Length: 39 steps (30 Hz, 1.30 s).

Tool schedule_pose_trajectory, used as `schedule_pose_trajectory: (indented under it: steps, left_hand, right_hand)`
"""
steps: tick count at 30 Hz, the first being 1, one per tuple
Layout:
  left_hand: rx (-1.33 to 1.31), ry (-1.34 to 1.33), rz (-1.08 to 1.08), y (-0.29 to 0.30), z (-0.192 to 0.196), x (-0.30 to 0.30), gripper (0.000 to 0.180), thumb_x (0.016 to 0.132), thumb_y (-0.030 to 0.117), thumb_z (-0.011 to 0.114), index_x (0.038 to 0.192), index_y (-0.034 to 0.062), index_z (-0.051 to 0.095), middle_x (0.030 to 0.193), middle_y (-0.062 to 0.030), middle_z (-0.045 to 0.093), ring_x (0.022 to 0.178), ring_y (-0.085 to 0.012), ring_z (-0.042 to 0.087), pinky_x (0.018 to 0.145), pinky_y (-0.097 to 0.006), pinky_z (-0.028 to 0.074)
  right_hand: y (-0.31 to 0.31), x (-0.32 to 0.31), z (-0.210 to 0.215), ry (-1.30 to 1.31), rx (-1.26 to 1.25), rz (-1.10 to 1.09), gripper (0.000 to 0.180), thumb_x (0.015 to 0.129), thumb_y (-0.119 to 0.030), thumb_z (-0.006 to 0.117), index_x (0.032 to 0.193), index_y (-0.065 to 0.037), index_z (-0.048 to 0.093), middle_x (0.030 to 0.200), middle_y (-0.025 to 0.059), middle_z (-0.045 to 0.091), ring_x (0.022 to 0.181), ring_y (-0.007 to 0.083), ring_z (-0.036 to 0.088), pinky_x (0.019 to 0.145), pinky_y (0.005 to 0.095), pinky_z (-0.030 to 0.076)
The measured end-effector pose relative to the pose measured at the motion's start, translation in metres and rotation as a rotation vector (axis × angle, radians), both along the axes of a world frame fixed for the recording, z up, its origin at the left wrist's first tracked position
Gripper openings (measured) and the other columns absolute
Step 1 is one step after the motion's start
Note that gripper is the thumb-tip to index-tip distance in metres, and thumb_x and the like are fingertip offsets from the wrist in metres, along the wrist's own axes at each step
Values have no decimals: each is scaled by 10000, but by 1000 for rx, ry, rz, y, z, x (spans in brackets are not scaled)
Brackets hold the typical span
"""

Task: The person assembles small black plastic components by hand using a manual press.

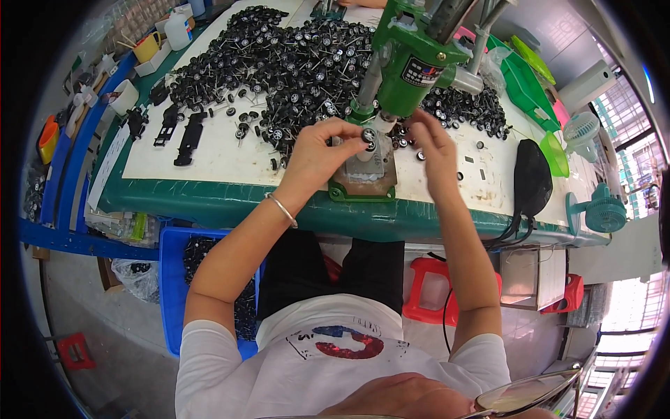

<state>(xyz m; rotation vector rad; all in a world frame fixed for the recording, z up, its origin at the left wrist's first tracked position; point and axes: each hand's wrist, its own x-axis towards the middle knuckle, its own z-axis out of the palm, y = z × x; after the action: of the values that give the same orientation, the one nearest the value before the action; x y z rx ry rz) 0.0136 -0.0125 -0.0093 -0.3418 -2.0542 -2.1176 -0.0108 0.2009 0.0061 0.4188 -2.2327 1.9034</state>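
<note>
My left hand (317, 155) pinches a small black toy wheel (368, 135) with a silver hub between thumb and index finger. It holds the wheel over the metal base (366, 167) of a green hand press (417, 66), just below the ram. Whether an axle is fixed to the wheel cannot be made out. To the right of the ram, my right hand (437, 155) is raised with its fingers apart and slightly bent. I see nothing in it, though the fingertips are slightly blurred.
A large heap of toy wheels on axles (300, 70) spreads behind the press. Black toy chassis (188, 140) lie at left; a black pouch (532, 178) and a small fan (604, 209) are at right. Below the table are a blue crate (171, 293) and a red stool (419, 293).
</note>
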Motion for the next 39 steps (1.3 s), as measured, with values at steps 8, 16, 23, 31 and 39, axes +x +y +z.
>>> schedule_pose_trajectory:
  steps: [8,16,23,31,39]
  left_hand:
    - [106,-141,-66,22,6,-7,138,790,105,713,893,15,699,831,-22,667,739,-75,594,680,-226,476]
    - [195,-107,-122,27,6,-15,137,794,92,714,910,22,697,792,-10,668,684,-51,582,619,-210,472]
    - [99,-63,-105,21,1,-18,141,785,78,719,907,12,692,796,-7,653,718,-56,574,653,-212,468]
    - [70,-54,-84,20,0,-15,148,784,73,716,911,2,689,825,-10,648,768,-71,576,699,-230,476]
    - [59,-72,-56,20,0,-11,182,785,46,694,964,16,685,819,-25,647,754,-75,584,689,-228,487]
  right_hand:
    - [34,-39,102,175,-76,-163,393,955,-311,521,1216,-26,594,949,44,662,787,92,582,682,224,438]
    - [-10,-104,230,66,-361,154,244,923,-317,586,795,-118,525,666,-47,507,433,77,451,381,175,338]
    - [-12,-115,221,-141,-699,342,268,922,-346,589,766,-135,534,555,-96,407,396,26,328,353,190,197]
    - [-46,-31,212,562,-465,-191,250,887,-336,634,840,-108,541,572,-108,359,418,14,268,377,182,190]
    - [-32,-3,188,878,-544,-81,253,834,-226,511,642,-99,406,524,-21,243,443,85,175,437,259,143]
